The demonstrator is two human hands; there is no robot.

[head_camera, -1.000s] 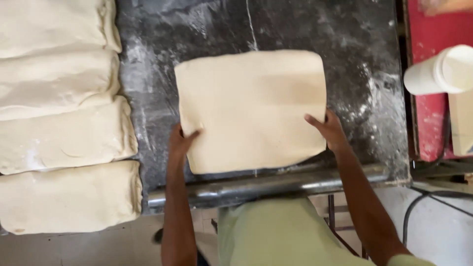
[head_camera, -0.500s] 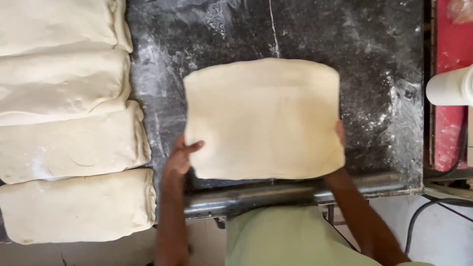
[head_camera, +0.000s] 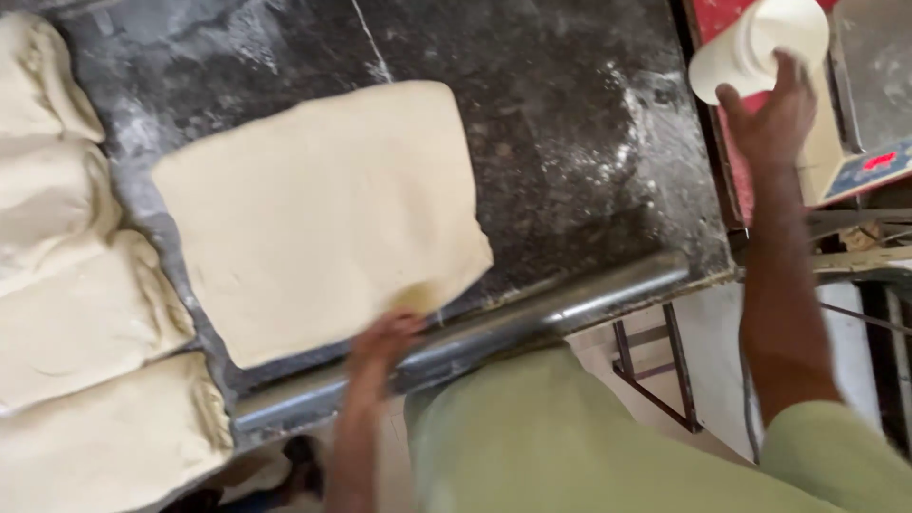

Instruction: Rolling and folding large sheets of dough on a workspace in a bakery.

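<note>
A flat rectangular sheet of pale dough lies on the dark floured worktop. My left hand is at the sheet's near edge, its fingers under or against the dough; blur hides the exact grip. My right hand reaches far right and touches a white cylindrical container lying on its side over a red surface. Its fingers wrap the container's lower side.
Several folded dough slabs lie in a column at the left. A metal bar runs along the worktop's near edge. A scale with a red display stands at the right, with a metal stand below.
My right hand has left the dough sheet and gone up to the right, to the white container. My left hand has slid along the near edge toward the middle. The view has tilted.
</note>
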